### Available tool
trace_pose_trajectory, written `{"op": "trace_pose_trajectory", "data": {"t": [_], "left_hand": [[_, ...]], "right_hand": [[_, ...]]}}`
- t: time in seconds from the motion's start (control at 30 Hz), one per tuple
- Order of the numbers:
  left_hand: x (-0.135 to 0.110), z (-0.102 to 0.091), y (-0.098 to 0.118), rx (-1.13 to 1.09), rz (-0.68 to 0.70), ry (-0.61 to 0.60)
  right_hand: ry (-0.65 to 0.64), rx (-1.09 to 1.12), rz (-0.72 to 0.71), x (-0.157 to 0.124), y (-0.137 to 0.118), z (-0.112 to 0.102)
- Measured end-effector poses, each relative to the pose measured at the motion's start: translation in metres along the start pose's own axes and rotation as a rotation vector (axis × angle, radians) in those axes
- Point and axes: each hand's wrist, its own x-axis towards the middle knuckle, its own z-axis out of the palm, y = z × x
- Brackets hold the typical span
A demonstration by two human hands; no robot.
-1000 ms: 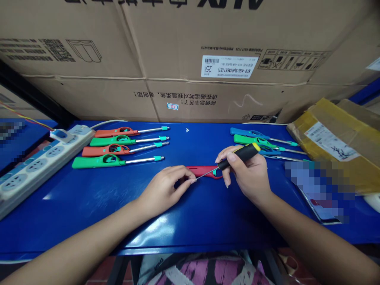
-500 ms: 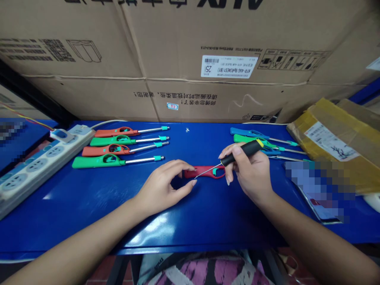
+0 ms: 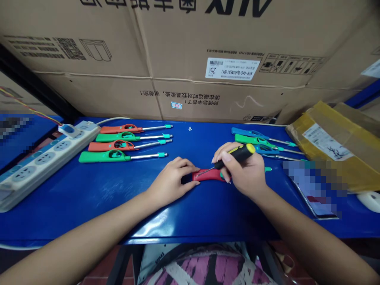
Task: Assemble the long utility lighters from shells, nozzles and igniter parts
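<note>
A white power strip [image 3: 38,162] lies along the left edge of the blue worktop [image 3: 89,190]. Just beside it, 4 long-nosed lighters [image 3: 127,142] lie in a row near the back edge, 2 orange and 2 green, nozzles pointing right.

At the middle of the worktop, the left hand [image 3: 170,182] curls over the left end of the red lighter [image 3: 208,175], fingers and thumb closed on it and pressing it flat. The right hand [image 3: 246,174] is wrapped around the black, yellow-capped handle of the screwdriver [image 3: 237,152], whose thin shaft slants down and left to the lighter's body. The exact spot where the tip sits is too small to read. A teal tip shows past the right hand, probably this lighter's nozzle.

To do this well, I judge that the left hand should pin the lighter hard so it cannot roll. The blade should seat squarely before any turn, with pressure running down the shaft, not sideways, and the left fingertips kept out of the tip's line.

Further right, a second group of blue and green lighters [image 3: 258,140] lies near the back edge, and a taped parcel [image 3: 332,142] fills the back right corner.
</note>
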Motion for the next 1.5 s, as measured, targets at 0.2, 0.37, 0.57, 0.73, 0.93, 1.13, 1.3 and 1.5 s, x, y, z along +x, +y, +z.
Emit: {"op": "trace_pose_trajectory", "data": {"t": [0.2, 0.37, 0.57, 0.73, 0.93, 1.13, 1.3, 1.5], "left_hand": [[-0.002, 0.008, 0.003, -0.093, -0.081, 0.025], [-0.002, 0.011, 0.005, -0.103, -0.148, 0.006], [-0.004, 0.014, 0.011, -0.073, -0.176, -0.019], [-0.003, 0.014, 0.010, -0.063, -0.184, -0.028], [-0.004, 0.013, 0.011, -0.063, -0.185, -0.037], [-0.003, 0.012, 0.011, -0.058, -0.188, -0.047], [-0.003, 0.013, 0.012, -0.055, -0.181, -0.039], [-0.004, 0.012, 0.013, -0.054, -0.182, -0.040]], "right_hand": [[-0.077, -0.210, -0.201, -0.005, -0.001, 0.000], [-0.068, -0.170, -0.249, -0.006, 0.000, -0.003], [-0.114, -0.177, -0.291, -0.006, -0.001, -0.002], [-0.147, -0.172, -0.280, -0.006, -0.004, -0.002], [-0.181, -0.174, -0.285, -0.007, -0.003, -0.003], [-0.191, -0.165, -0.285, -0.007, -0.002, -0.003], [-0.206, -0.180, -0.314, -0.007, -0.004, -0.003], [-0.217, -0.174, -0.317, -0.008, -0.003, -0.003]]}}
